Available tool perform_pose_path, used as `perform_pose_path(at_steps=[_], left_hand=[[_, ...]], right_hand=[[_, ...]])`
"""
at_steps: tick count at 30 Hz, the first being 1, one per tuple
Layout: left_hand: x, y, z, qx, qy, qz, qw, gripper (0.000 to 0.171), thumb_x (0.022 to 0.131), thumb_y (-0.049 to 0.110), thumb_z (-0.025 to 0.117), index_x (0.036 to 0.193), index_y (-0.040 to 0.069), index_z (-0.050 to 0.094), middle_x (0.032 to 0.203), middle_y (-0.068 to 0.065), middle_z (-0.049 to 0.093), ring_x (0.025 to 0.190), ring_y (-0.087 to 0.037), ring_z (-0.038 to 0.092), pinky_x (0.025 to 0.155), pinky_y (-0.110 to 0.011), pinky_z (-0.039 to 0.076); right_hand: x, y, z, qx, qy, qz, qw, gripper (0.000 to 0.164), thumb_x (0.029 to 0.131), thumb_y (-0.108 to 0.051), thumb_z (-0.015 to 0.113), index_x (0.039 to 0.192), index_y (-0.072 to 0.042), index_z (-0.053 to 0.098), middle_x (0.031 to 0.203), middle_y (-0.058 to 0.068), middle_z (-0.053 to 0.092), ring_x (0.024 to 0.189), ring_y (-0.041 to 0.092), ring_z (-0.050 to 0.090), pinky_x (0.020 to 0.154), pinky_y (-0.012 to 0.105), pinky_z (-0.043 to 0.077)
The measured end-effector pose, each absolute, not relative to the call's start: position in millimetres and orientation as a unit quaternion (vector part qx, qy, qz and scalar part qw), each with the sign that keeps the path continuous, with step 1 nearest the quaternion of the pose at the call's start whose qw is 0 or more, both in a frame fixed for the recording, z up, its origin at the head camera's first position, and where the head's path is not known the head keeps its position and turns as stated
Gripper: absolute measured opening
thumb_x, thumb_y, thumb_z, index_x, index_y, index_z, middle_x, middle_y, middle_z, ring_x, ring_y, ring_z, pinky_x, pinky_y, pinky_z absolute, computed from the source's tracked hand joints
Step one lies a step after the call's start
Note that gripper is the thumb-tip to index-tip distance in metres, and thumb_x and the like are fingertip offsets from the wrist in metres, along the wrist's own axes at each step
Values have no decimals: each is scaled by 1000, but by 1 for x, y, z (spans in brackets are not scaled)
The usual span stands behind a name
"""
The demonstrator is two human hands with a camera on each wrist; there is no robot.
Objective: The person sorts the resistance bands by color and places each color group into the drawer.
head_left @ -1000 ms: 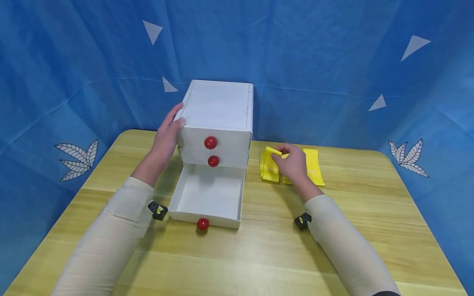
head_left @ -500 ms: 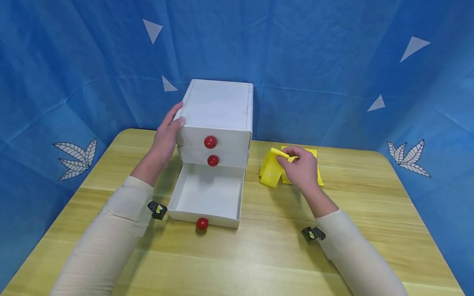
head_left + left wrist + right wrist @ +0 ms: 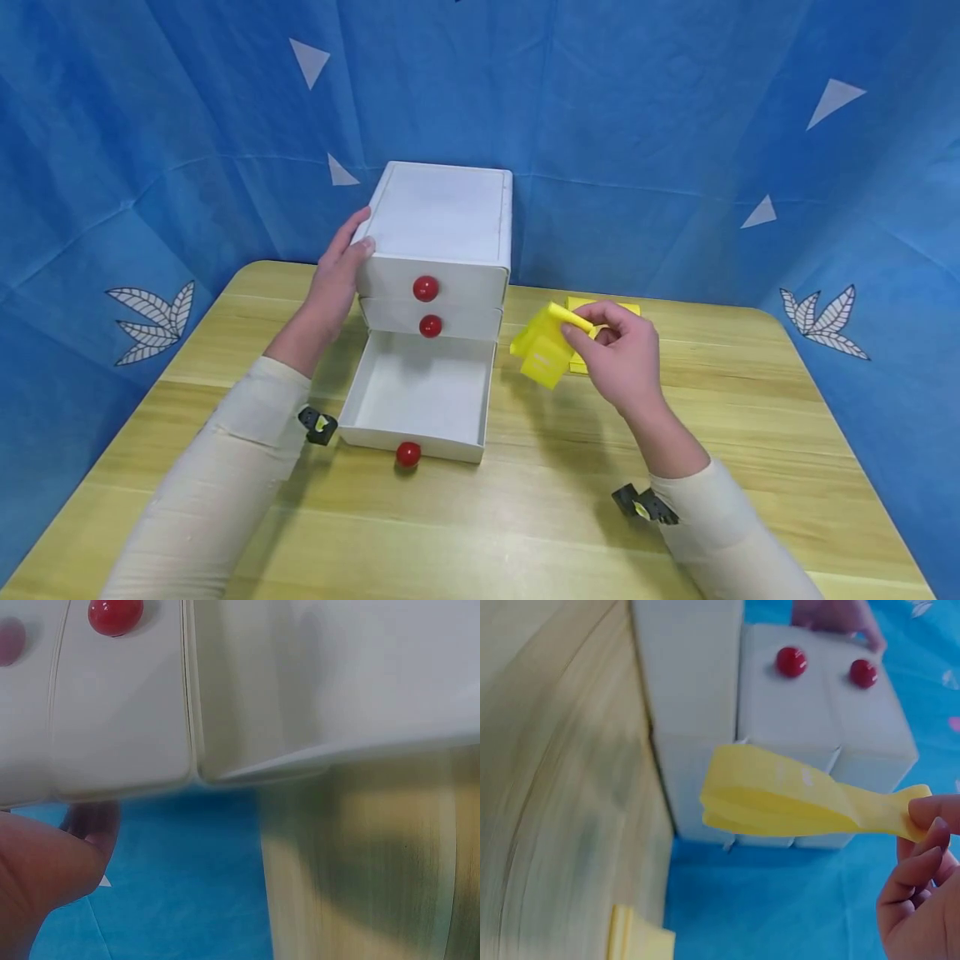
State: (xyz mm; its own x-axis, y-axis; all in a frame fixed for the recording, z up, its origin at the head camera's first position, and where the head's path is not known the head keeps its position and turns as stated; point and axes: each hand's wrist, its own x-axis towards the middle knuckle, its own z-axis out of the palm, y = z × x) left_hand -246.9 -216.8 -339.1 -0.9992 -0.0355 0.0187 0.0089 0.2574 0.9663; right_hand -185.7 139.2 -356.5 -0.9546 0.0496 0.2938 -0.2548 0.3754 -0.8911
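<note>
A white drawer unit (image 3: pixel 442 212) stands toward the back, its bottom drawer (image 3: pixel 420 392) pulled out with bare white inside. My left hand (image 3: pixel 333 279) grips the unit's upper left side, thumb at the front top corner. In the left wrist view part of that hand (image 3: pixel 52 859) shows beside the drawer fronts. Between thumb and fingers my right hand (image 3: pixel 622 350) pinches one end of a folded yellow resistance band (image 3: pixel 547 358), held above the table. The right wrist view shows this band (image 3: pixel 780 791) as a flat loop with pale print.
More yellow bands (image 3: pixel 600 304) lie on the table behind my right hand, partly covered by it. Red round knobs (image 3: pixel 408 454) stick out from the drawer fronts. A blue curtain (image 3: pixel 637 125) hangs behind the wooden table (image 3: pixel 525 525).
My right hand has lifted the yellow band off the table and drawn it toward me and slightly right. My left hand stays on the drawer unit.
</note>
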Motion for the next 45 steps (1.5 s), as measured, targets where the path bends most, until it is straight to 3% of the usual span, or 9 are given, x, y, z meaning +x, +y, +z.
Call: perform_pose_path(at_steps=[13,20,25,31,45], left_hand=[[-248,-215,-337,5,-797,-604,17,56,102,51,39,156,48,22,162,6,19,145,-27,20,107,-64,30],[-248,-213,-336,9,-798,-602,16,57,102,51,40,156,48,22,162,7,18,145,-26,19,107,-64,30],[-249,-213,-336,8,-799,-601,15,57,102,52,40,156,49,22,162,8,19,145,-26,20,107,-64,30],[-249,-214,-336,3,-798,-602,24,57,102,51,39,156,46,24,162,5,20,145,-28,21,108,-65,28],[-246,-216,-339,6,-799,-600,27,58,101,53,41,156,47,23,161,6,21,143,-27,23,107,-63,31]], right_hand=[[-156,93,-340,155,-743,641,116,13,82,1,79,93,-4,75,58,11,47,46,17,37,39,24,26],[-152,50,-353,183,-746,634,93,11,84,-4,79,93,-9,76,68,3,57,47,19,41,40,25,30],[-152,20,-372,190,-747,633,75,12,84,-4,80,95,-6,76,81,3,68,48,20,42,41,24,30],[-147,-9,-383,208,-745,632,52,10,84,-6,80,92,-10,76,82,-2,68,48,16,45,42,22,35],[-159,-7,-409,164,-822,544,41,6,86,-14,79,91,-14,75,82,-7,67,55,17,51,48,25,43]])
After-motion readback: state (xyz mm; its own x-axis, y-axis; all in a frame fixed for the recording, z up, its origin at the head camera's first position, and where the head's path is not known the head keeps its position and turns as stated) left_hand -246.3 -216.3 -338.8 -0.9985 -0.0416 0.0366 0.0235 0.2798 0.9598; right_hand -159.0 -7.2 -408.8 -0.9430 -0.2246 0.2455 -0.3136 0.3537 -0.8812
